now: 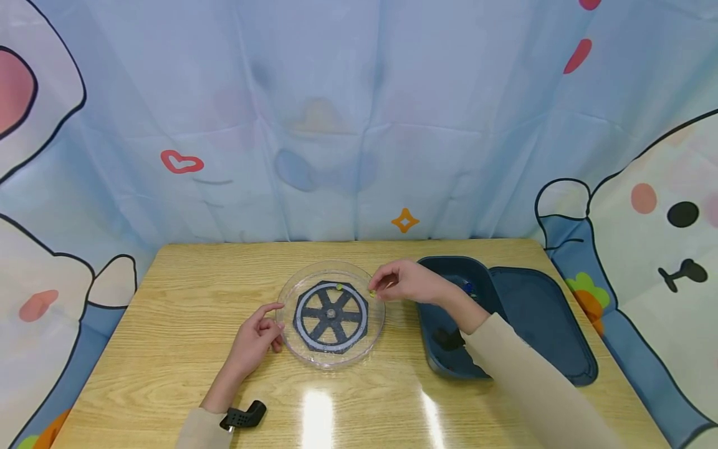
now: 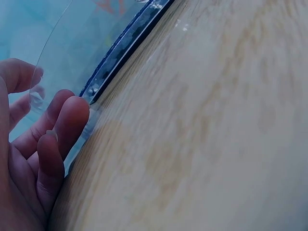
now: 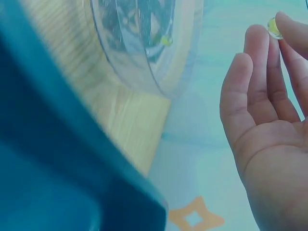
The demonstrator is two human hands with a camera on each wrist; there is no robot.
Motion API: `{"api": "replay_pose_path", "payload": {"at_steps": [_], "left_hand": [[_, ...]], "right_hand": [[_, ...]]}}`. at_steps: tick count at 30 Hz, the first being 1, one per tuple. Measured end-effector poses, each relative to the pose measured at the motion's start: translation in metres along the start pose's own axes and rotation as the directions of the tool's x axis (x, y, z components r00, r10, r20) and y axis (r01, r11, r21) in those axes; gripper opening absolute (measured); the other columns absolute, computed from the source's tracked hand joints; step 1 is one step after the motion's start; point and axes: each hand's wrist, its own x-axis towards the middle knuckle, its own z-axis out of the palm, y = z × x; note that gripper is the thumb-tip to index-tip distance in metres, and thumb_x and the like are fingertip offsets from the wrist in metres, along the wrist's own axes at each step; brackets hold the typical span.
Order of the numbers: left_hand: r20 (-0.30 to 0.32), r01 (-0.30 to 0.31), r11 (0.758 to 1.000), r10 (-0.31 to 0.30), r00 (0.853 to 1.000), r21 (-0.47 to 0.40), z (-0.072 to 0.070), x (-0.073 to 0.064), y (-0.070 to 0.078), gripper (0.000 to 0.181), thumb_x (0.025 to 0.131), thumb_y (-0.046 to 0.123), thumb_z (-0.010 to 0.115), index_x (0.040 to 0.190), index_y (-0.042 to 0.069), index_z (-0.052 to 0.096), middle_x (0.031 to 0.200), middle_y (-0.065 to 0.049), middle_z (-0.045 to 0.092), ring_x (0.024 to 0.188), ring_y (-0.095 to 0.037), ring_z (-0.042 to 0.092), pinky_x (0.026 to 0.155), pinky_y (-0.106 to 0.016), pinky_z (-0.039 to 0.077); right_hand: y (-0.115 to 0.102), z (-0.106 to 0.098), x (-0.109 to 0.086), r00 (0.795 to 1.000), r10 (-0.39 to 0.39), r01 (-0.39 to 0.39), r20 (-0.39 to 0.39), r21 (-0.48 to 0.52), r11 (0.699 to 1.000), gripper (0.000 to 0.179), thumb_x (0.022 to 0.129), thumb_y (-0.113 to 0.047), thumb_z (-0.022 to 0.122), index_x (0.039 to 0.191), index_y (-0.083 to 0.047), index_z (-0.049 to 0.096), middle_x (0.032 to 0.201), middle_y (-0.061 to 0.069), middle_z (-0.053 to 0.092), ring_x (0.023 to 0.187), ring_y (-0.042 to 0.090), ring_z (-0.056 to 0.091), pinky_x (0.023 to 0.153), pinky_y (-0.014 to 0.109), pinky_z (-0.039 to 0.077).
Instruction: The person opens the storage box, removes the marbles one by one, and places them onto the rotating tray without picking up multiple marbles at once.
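My right hand [image 1: 408,282] pinched a yellow-green marble [image 3: 275,28] by the clear dish [image 1: 331,361]; my left hand [image 1: 251,343], fingers relaxed, touched its rim.

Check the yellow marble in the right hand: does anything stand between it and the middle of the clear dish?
Only the rim of the clear dish lies that way. The right hand pinches the yellow marble there, seemingly above the rim, so the path looks open.

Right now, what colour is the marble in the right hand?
Clear with yellow inside; the marble shows best in the right wrist view.
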Motion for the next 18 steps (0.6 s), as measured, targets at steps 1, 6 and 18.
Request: {"api": "replay_pose_path", "payload": {"at_steps": [1, 6, 18], "left_hand": [[0.000, 0.001, 1.000, -0.001, 1.000, -0.001, 0.000, 0.000, 0.000, 0.040, 0.099, 0.000, 0.058, 0.138, -0.001, 0.052, 0.075, -0.020, 0.062, 0.061, -0.035, 0.063, 0.061, -0.037, 0.057], [-0.008, 0.001, 1.000, -0.001, 1.000, -0.003, 0.000, 0.000, 0.000, 0.039, 0.099, 0.001, 0.058, 0.137, 0.000, 0.053, 0.074, -0.018, 0.062, 0.061, -0.034, 0.063, 0.060, -0.036, 0.056], [-0.015, -0.010, 1.000, 0.010, 1.000, 0.004, 0.001, 0.000, -0.005, 0.038, 0.099, 0.001, 0.058, 0.137, 0.001, 0.053, 0.073, -0.015, 0.062, 0.060, -0.031, 0.063, 0.061, -0.034, 0.056]], "right_hand": [[-0.001, 0.003, 0.002, 1.000, -0.002, 0.002, -0.002, 0.003, 1.000, 0.019, 0.093, -0.008, 0.070, 0.109, 0.001, 0.071, 0.104, 0.011, 0.069, 0.094, 0.026, 0.066, 0.081, 0.040, 0.056], [-0.003, 0.016, 0.014, 0.999, -0.031, 0.031, 0.008, 0.029, 0.999, 0.018, 0.091, -0.005, 0.072, 0.108, 0.000, 0.072, 0.100, 0.010, 0.070, 0.091, 0.025, 0.067, 0.083, 0.051, 0.055], [0.005, 0.037, 0.027, 0.998, -0.047, 0.045, 0.045, 0.045, 0.998, 0.018, 0.090, -0.005, 0.073, 0.107, 0.001, 0.072, 0.102, 0.007, 0.070, 0.090, 0.023, 0.066, 0.080, 0.041, 0.056]]}}
